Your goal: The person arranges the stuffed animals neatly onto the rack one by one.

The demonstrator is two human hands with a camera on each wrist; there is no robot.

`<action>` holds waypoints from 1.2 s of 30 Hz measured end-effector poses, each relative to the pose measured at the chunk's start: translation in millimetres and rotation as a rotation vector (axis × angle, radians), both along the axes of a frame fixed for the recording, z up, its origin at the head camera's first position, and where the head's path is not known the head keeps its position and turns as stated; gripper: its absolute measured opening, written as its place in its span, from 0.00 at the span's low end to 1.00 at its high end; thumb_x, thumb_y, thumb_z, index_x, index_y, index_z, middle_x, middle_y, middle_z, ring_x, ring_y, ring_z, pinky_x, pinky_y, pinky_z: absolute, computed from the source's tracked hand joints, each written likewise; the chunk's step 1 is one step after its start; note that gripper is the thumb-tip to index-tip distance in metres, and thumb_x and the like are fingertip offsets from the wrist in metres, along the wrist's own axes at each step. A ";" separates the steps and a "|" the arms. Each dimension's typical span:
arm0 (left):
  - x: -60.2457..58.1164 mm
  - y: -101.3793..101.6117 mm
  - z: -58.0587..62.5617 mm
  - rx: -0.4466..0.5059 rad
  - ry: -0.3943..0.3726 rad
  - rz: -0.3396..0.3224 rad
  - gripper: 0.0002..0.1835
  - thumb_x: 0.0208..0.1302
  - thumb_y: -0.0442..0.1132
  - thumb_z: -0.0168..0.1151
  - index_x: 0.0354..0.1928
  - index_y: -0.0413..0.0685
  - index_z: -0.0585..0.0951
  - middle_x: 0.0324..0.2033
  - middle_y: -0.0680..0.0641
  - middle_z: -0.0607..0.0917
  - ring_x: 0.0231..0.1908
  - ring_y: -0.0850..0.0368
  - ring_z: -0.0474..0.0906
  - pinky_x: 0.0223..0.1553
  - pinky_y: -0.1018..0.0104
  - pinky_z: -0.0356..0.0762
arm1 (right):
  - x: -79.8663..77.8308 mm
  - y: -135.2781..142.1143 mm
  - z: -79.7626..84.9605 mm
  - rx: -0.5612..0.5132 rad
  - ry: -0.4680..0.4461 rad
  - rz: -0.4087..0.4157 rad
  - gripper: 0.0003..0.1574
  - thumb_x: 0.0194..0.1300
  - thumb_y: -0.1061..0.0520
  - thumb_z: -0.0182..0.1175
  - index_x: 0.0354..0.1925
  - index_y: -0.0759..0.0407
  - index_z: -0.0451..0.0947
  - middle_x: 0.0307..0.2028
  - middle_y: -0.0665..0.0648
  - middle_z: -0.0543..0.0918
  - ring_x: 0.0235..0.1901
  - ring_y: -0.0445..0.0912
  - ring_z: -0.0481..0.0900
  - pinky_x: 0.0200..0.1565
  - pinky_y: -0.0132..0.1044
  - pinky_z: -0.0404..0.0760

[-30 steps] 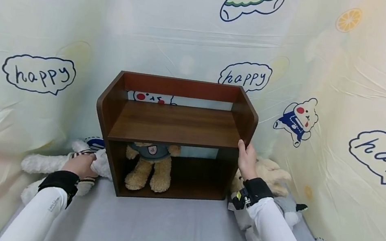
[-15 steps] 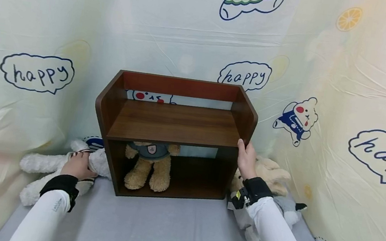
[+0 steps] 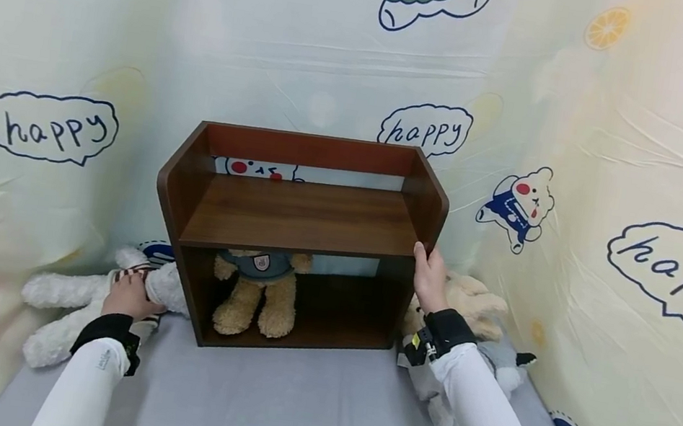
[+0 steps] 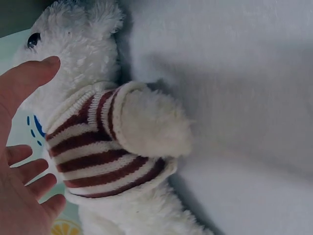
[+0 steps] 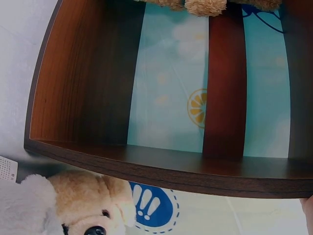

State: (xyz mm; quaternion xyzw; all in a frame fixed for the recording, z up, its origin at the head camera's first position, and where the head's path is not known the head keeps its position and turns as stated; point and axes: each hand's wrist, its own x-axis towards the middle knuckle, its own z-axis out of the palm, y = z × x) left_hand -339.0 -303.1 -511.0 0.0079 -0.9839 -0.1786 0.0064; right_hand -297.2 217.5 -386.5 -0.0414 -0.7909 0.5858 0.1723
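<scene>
A white plush toy in a brown-and-white striped sweater (image 4: 93,166) lies on its back at the left of the table. My left hand (image 3: 129,297) is at its sweater in the head view; in the left wrist view the thumb and fingers are spread beside it. A two-tier dark brown wooden shelf (image 3: 308,216) stands upright in the middle. My right hand (image 3: 432,280) grips the front edge of its right side panel, thumb on the near side. A tan teddy bear in a blue shirt (image 3: 271,269) sits in the lower tier, its head hidden by the middle board.
Right of the shelf lie a tan plush dog (image 5: 83,200) and a grey-and-white plush (image 3: 500,366), partly behind my right arm. Grey cloth covers the table (image 3: 287,409). A printed curtain (image 3: 311,56) hangs behind and at both sides.
My left hand has turned on the white plush, its fingers now pointing more away from me. The right hand keeps its grip on the shelf. The head view has drifted slightly.
</scene>
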 end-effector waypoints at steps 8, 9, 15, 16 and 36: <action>2.5 -7.3 -17.8 0.026 0.043 0.073 0.49 0.44 0.46 0.68 0.51 0.09 0.53 0.48 0.14 0.59 0.50 0.23 0.56 0.53 0.37 0.57 | -0.9 0.2 0.0 -0.009 -0.008 0.000 0.24 0.72 0.48 0.39 0.54 0.65 0.61 0.54 0.62 0.67 0.49 0.52 0.63 0.48 0.43 0.61; 2.7 -7.9 -19.4 0.030 0.041 0.086 0.50 0.44 0.45 0.68 0.53 0.09 0.51 0.50 0.14 0.58 0.51 0.22 0.55 0.54 0.37 0.56 | -1.0 0.3 0.1 -0.009 -0.009 0.000 0.25 0.72 0.47 0.39 0.55 0.65 0.61 0.54 0.62 0.67 0.49 0.52 0.63 0.49 0.43 0.62; 7.0 -9.8 -24.9 0.069 0.028 0.181 0.54 0.44 0.46 0.68 0.55 0.11 0.46 0.52 0.12 0.52 0.54 0.20 0.49 0.56 0.35 0.49 | -1.0 -0.6 1.4 -0.006 -0.007 -0.014 0.24 0.72 0.47 0.39 0.53 0.65 0.62 0.53 0.62 0.68 0.48 0.52 0.63 0.47 0.42 0.61; 8.1 -10.1 -25.4 0.076 0.020 0.198 0.54 0.44 0.46 0.67 0.55 0.11 0.46 0.51 0.12 0.52 0.54 0.20 0.49 0.56 0.35 0.48 | -1.1 -0.9 1.4 -0.003 -0.004 -0.018 0.23 0.72 0.47 0.39 0.51 0.65 0.62 0.51 0.62 0.68 0.47 0.52 0.63 0.45 0.42 0.61; 18.4 -9.3 -49.5 0.146 -0.054 0.305 0.60 0.44 0.45 0.68 0.61 0.17 0.35 0.56 0.11 0.39 0.58 0.18 0.38 0.60 0.36 0.38 | -0.1 -1.7 -0.5 0.006 -0.004 -0.029 0.23 0.72 0.48 0.40 0.53 0.65 0.63 0.56 0.63 0.68 0.50 0.52 0.64 0.51 0.46 0.63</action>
